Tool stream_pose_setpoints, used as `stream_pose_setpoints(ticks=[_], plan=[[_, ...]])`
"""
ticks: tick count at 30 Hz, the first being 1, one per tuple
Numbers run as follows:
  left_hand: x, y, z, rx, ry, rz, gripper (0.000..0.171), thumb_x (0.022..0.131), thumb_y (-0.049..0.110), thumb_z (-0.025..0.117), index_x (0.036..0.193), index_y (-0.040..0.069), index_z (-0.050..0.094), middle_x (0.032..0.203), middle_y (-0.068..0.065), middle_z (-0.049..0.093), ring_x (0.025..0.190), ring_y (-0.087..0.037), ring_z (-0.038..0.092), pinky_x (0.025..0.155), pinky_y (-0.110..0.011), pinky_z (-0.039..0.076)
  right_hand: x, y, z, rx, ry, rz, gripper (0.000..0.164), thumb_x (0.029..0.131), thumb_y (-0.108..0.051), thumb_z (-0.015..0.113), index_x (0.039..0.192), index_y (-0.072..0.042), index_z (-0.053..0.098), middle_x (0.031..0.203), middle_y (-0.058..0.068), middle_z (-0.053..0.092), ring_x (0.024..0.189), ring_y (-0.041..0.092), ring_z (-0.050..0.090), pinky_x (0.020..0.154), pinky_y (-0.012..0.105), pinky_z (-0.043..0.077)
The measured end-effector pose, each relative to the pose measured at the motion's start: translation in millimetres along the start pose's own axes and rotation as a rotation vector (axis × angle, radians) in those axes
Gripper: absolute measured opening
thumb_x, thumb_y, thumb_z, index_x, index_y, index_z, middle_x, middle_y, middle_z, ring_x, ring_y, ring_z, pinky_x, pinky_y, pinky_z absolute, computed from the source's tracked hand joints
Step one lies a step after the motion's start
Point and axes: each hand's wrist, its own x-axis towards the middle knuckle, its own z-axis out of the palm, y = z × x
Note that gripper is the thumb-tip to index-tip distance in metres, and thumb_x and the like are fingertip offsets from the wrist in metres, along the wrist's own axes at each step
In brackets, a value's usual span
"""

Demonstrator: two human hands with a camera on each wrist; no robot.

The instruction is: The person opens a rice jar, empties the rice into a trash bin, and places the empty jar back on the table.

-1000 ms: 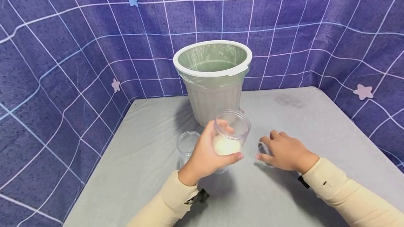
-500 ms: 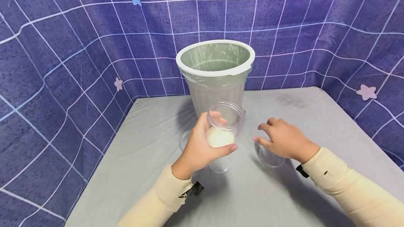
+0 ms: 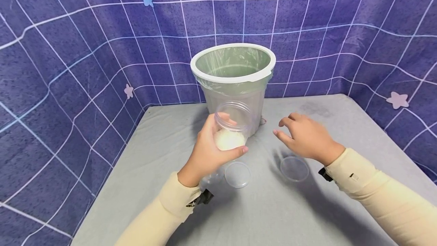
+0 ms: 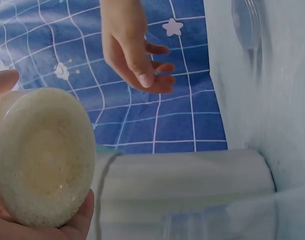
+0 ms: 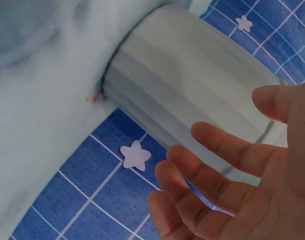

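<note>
A grey ribbed bin (image 3: 235, 92) with a white rim (image 3: 233, 79) and a clear plastic liner (image 3: 223, 62) stood upright on the table (image 3: 164, 139). Just in front of the bin, raised above the table, was an uncapped clear jar (image 3: 236, 127) with white contents (image 3: 228, 140) in its lower part, tilted slightly. A person's left hand (image 3: 206, 151) was clamped round the jar, and together they blocked the view of the bin's lower wall. The right hand (image 3: 308, 137) hung in the air to the right of the bin and nearer the camera, well apart from the left, its fingers loosely bent around nothing. One clear disc (image 3: 238, 175) lay flat in front of the bin; a second disc (image 3: 294, 169) lay forward and right of it. A second clear container (image 3: 211, 178), mostly hidden by the left hand, stood in front of the bin, slightly left. Wrinkled pale grey cloth covered the table, with a dark smudge (image 3: 315, 108) right of the bin. Behind the bin and on both sides hung a purple-blue backdrop (image 3: 191, 18) with pale grid lines and stars.
</note>
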Motion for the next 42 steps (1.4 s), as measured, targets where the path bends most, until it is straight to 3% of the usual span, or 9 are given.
stream_pose_setpoints(ticks=[8,17,22,30,42], plan=[[6.2,-1.7,-11.3,0.021,0.018,-0.023,0.082,0.068,0.017,0.096,0.134,0.013,0.048,0.122,0.003,0.066,0.116,-0.013,0.064,0.094,-0.032,0.053,15.8,-9.4,-22.6,0.01,0.046,0.034,0.044,0.099,-0.052,0.059,0.116,-0.013,0.071,0.113,0.009,0.067,0.099,0.036,0.068,0.071,0.057,0.055],[6.3,-0.6,-24.3,0.097,0.034,-0.066,0.082,0.067,0.023,0.097,0.134,0.022,0.05,0.124,0.006,0.065,0.114,-0.01,0.063,0.092,-0.039,0.054,26.5,-15.4,-43.6,0.019,0.09,0.022,0.044,0.096,-0.054,0.061,0.115,-0.016,0.072,0.113,0.009,0.066,0.092,0.033,0.067,0.059,0.052,0.053],[7.6,1.7,-31.3,0.151,0.043,-0.071,0.085,0.066,0.025,0.098,0.136,0.021,0.049,0.124,0.006,0.066,0.113,-0.012,0.063,0.091,-0.041,0.055,33.9,-17.8,-54.6,0.04,0.105,0.021,0.045,0.097,-0.054,0.06,0.115,-0.014,0.072,0.113,0.009,0.066,0.094,0.031,0.066,0.065,0.052,0.054],[13.7,5.7,-42.0,0.21,0.053,-0.057,0.086,0.066,0.029,0.098,0.136,0.019,0.049,0.125,0.004,0.067,0.112,-0.011,0.062,0.091,-0.041,0.054,47.9,-25.6,-72.5,0.109,0.086,0.107,0.059,0.099,-0.067,0.046,0.121,-0.018,0.069,0.122,0.002,0.065,0.106,0.027,0.065,0.081,0.055,0.052],[23.7,14.9,-46.9,0.258,0.034,-0.012,0.083,0.066,0.026,0.097,0.133,0.018,0.049,0.119,0.006,0.068,0.114,-0.009,0.062,0.093,-0.039,0.051,64.9,-28.3,-82.2,0.093,0.085,0.163,0.062,0.099,-0.067,0.042,0.127,-0.016,0.063,0.127,0.008,0.063,0.108,0.032,0.064,0.075,0.058,0.051]])
